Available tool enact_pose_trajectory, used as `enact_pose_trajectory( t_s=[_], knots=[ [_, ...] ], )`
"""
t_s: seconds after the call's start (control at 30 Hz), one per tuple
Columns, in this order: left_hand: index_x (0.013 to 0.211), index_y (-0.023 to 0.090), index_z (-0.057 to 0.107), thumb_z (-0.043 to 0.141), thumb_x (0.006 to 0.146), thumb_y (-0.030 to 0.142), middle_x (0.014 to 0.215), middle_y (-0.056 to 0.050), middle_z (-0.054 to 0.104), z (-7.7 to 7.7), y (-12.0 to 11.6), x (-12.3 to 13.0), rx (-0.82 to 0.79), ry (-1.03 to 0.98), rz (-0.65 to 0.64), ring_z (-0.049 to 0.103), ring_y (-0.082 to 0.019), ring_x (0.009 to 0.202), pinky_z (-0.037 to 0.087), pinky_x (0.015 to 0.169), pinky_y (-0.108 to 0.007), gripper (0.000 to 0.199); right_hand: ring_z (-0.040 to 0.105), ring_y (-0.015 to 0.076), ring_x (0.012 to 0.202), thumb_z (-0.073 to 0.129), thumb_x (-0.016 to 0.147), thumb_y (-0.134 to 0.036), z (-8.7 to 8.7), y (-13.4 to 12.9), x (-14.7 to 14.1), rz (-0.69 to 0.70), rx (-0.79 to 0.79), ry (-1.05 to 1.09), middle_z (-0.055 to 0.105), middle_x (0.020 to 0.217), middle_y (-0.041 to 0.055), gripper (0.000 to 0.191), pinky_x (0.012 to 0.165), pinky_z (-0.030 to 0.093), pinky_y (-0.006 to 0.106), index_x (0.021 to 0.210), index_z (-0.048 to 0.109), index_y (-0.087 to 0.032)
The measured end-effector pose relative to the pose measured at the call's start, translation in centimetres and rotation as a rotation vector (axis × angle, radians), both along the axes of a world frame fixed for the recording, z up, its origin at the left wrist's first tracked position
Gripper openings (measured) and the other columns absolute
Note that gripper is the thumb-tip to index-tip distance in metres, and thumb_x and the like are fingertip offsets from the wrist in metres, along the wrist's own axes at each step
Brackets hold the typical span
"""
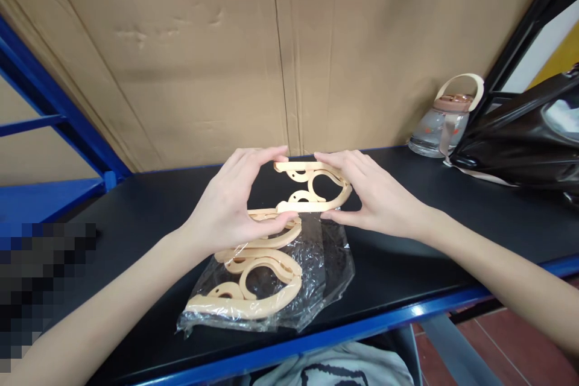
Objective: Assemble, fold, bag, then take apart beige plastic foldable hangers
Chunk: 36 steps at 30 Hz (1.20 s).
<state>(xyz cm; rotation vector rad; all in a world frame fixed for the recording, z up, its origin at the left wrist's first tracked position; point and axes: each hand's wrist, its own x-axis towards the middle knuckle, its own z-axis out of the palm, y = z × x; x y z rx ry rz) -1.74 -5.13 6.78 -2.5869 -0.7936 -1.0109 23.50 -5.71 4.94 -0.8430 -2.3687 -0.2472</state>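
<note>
A beige folding clothes hanger is held between my two hands, above the black tabletop, its two arms folded roughly parallel. My left hand spans the free ends, with a fingertip at the upper arm and the thumb by the lower one. Around the curved, joined end, my right hand has its fingers on top and its thumb underneath. A clear plastic bag lies just below, partly behind my left hand. More beige folded hangers show inside it.
A clear water bottle with a beige handle stands at the back right, beside a black bag. Cardboard walls off the back. The tabletop has a blue front edge, and a blue frame rises at left.
</note>
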Motion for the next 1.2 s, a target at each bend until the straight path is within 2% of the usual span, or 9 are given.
enact_pose_trajectory(
  t_s=[0.17, 0.23, 0.33, 0.4, 0.53, 0.7, 0.77, 0.9, 1.2],
  knots=[
    [0.143, 0.025, 0.024, 0.072, 0.075, 0.041, 0.127, -0.009, 0.049, -0.4, 0.3, -0.4, -0.094, -0.092, -0.078, 0.05, -0.026, 0.115, 0.042, 0.1, -0.047, 0.084, 0.053, 0.0305, 0.112, 0.066, 0.079, -0.044, 1.1, -0.3, 0.8, -0.059, -0.057, -0.028, 0.056, 0.124, 0.0126, 0.074, 0.093, 0.044, 0.048, 0.14, 0.033, -0.019],
    [0.138, 0.024, 0.034, 0.065, 0.081, 0.038, 0.116, -0.008, 0.051, -0.4, 0.1, -0.2, -0.113, -0.108, -0.082, 0.051, -0.024, 0.107, 0.044, 0.095, -0.045, 0.067, 0.055, 0.0302, 0.112, 0.066, 0.079, -0.043, 1.8, -0.5, 1.6, -0.113, -0.114, -0.051, 0.056, 0.125, 0.0121, 0.069, 0.091, 0.046, 0.046, 0.137, 0.036, -0.02],
    [0.109, 0.022, 0.058, 0.051, 0.089, 0.027, 0.096, -0.005, 0.054, -0.6, -0.9, 0.6, -0.19, 0.045, -0.111, 0.051, -0.02, 0.091, 0.046, 0.082, -0.038, 0.022, 0.059, 0.0285, 0.108, 0.066, 0.077, -0.045, 2.7, -0.7, 3.1, -0.185, -0.239, -0.094, 0.057, 0.125, 0.0101, 0.063, 0.084, 0.049, 0.04, 0.13, 0.042, -0.021],
    [0.098, 0.022, 0.064, 0.05, 0.088, 0.021, 0.096, -0.004, 0.054, -0.8, -1.8, 1.3, -0.287, 0.17, -0.175, 0.05, -0.018, 0.086, 0.046, 0.077, -0.033, 0.018, 0.061, 0.0262, 0.102, 0.068, 0.074, -0.047, 3.0, -0.7, 4.1, -0.22, -0.348, -0.137, 0.06, 0.122, 0.0084, 0.064, 0.079, 0.051, 0.036, 0.127, 0.044, -0.022],
    [0.107, 0.025, 0.064, 0.05, 0.085, 0.013, 0.104, -0.004, 0.052, -1.2, -3.1, 2.4, -0.454, 0.339, -0.209, 0.05, -0.017, 0.089, 0.044, 0.078, -0.03, 0.028, 0.064, 0.0235, 0.092, 0.072, 0.068, -0.047, 3.0, -0.7, 5.7, -0.232, -0.555, -0.222, 0.063, 0.116, 0.0055, 0.069, 0.069, 0.051, 0.031, 0.127, 0.043, -0.024],
    [0.099, 0.022, 0.063, 0.043, 0.089, 0.008, 0.103, -0.005, 0.053, -1.2, -3.3, 2.7, -0.408, 0.432, -0.196, 0.048, -0.019, 0.09, 0.041, 0.084, -0.034, 0.027, 0.063, 0.0214, 0.086, 0.073, 0.067, -0.039, 3.2, -1.1, 6.2, -0.163, -0.656, -0.277, 0.063, 0.109, 0.0023, 0.059, 0.064, 0.048, 0.028, 0.119, 0.046, -0.027],
    [0.096, 0.02, 0.062, 0.044, 0.088, 0.005, 0.106, -0.006, 0.053, -1.2, -3.3, 2.7, -0.362, 0.465, -0.188, 0.047, -0.02, 0.093, 0.041, 0.085, -0.035, 0.026, 0.062, 0.0194, 0.079, 0.073, 0.066, -0.036, 3.3, -1.4, 5.8, -0.147, -0.688, -0.294, 0.064, 0.099, -0.0004, 0.052, 0.059, 0.046, 0.026, 0.111, 0.048, -0.027],
    [0.106, 0.023, 0.062, 0.047, 0.084, 0.002, 0.114, -0.007, 0.051, -1.6, -3.3, 2.9, -0.306, 0.498, -0.21, 0.046, -0.023, 0.103, 0.042, 0.087, -0.036, 0.034, 0.058, 0.0169, 0.065, 0.07, 0.064, -0.027, 3.4, -1.9, 4.9, -0.141, -0.754, -0.335, 0.063, 0.08, -0.0043, 0.039, 0.049, 0.038, 0.025, 0.096, 0.048, -0.027],
    [0.09, 0.019, 0.059, 0.044, 0.087, 0.006, 0.112, -0.008, 0.054, -2.3, -3.1, 3.2, -0.316, 0.416, -0.253, 0.048, -0.024, 0.105, 0.043, 0.088, -0.037, 0.02, 0.058, 0.018, 0.069, 0.068, 0.064, -0.025, 3.0, -2.0, 3.6, -0.09, -0.711, -0.325, 0.062, 0.083, -0.0026, 0.037, 0.054, 0.039, 0.026, 0.094, 0.046, -0.025]
  ],
)
